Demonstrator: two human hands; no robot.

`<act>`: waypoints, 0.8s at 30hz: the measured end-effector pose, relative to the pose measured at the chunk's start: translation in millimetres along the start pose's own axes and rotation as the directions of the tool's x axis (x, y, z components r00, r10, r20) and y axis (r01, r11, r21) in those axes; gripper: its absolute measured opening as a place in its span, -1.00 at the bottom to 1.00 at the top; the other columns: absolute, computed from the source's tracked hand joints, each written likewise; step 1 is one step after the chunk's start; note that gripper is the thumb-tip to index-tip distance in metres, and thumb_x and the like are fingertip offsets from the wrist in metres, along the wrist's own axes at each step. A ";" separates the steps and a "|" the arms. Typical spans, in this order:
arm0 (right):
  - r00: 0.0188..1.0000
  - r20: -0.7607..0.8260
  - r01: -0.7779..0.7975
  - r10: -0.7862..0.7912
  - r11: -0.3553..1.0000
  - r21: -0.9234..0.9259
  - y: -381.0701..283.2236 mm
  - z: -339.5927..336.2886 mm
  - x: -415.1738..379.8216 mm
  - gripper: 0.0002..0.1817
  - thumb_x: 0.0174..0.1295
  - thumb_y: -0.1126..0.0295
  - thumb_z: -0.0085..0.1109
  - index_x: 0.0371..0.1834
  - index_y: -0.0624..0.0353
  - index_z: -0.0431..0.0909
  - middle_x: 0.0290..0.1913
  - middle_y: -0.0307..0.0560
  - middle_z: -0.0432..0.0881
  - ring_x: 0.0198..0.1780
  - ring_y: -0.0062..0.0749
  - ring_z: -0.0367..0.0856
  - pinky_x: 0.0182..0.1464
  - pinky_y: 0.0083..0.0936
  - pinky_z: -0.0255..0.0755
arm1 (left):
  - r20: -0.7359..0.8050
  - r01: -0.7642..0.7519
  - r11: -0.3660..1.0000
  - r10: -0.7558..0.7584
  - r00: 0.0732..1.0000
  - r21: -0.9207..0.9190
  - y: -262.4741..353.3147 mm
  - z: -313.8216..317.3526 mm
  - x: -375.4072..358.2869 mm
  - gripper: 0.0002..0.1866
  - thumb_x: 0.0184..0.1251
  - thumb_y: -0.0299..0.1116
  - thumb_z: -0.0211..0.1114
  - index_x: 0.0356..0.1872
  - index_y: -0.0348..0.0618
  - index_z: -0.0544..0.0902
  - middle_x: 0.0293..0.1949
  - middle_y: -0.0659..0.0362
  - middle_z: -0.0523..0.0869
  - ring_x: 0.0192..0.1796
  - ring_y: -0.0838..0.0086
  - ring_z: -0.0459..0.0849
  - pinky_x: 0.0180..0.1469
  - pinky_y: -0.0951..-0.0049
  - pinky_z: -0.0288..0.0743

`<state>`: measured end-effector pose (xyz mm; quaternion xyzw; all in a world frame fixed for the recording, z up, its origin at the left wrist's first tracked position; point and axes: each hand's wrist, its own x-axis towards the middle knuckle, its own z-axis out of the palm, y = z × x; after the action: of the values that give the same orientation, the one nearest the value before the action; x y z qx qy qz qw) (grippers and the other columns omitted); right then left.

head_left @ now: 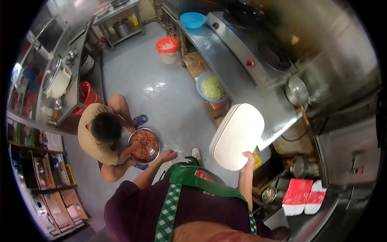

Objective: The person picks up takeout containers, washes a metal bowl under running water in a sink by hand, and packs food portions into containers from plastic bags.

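Observation:
My right hand (249, 160) grips a stack of several white oval plates (238, 137) by the lower right edge, thumb on the top one. The plates are tilted, so the top one's broad face shows. My left hand (167, 156) hangs in front of me with its fingers curled in, and I see nothing in it. Just left of that hand, a round metal basin (155, 158) stands on the floor with minced meat (144, 142) inside. A crouching person (100, 133) has a hand in the meat.
On the right runs a steel counter (215, 50) with a blue bowl (193, 20), stove burners and a saucepan (296, 90). Below it stands a basin of shredded greens (212, 88). A red-rimmed bucket (167, 47) is farther back. Shelves (48, 173) line the left.

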<state>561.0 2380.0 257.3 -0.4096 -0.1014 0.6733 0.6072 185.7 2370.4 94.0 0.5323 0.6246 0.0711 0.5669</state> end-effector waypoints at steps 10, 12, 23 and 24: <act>0.992 0.008 -0.120 0.122 0.984 -0.133 -49.5 123.0 166.0 -0.52 -0.26 0.42 0.00 -0.18 0.45 0.36 -0.27 0.10 0.49 -0.22 -0.11 0.48 -0.12 -0.36 0.39 | -0.514 -0.334 0.932 0.218 0.830 -0.143 171.0 -117.1 110.2 -0.72 0.23 -0.24 -0.02 -0.32 -0.23 0.54 -0.40 0.08 0.60 -0.38 0.38 0.58 -0.30 0.42 0.44; 0.986 0.052 -0.144 0.156 0.972 -0.185 -50.6 141.3 197.9 -0.52 -0.25 0.41 0.00 -0.17 0.45 0.35 -0.27 0.11 0.48 -0.23 -0.11 0.48 -0.12 -0.36 0.39 | -0.386 -0.239 0.926 0.115 0.915 -0.292 179.9 -139.5 128.6 -0.71 0.22 -0.22 0.04 -0.23 -0.26 0.50 -0.35 0.11 0.58 -0.35 0.44 0.56 -0.30 0.47 0.46; 0.867 0.265 -0.231 0.422 0.812 -0.536 -9.4 303.6 424.0 -0.58 -0.18 0.45 -0.02 -0.17 0.43 0.39 -0.29 0.05 0.53 -0.31 -0.24 0.54 -0.23 -0.44 0.45 | -0.375 -0.220 0.692 -0.079 0.924 -0.688 286.0 -308.3 154.6 -0.47 0.25 0.04 -0.05 0.04 -0.21 0.39 -0.13 0.13 0.54 -0.19 0.50 0.51 -0.15 0.52 0.37; 0.844 0.310 -0.246 0.438 0.829 -0.502 6.7 327.0 443.2 -0.60 -0.19 0.47 -0.02 -0.20 0.44 0.40 -0.30 0.06 0.53 -0.31 -0.25 0.54 -0.24 -0.45 0.45 | -0.415 -0.263 0.675 -0.071 0.907 -0.690 292.2 -330.9 159.5 -0.46 0.25 0.04 -0.05 0.05 -0.22 0.38 -0.10 0.13 0.53 -0.15 0.49 0.50 -0.11 0.51 0.36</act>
<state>367.8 2895.5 273.7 -0.3967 -0.3009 0.8026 0.3286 130.5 2783.2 310.3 0.2666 0.6178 0.4545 0.5837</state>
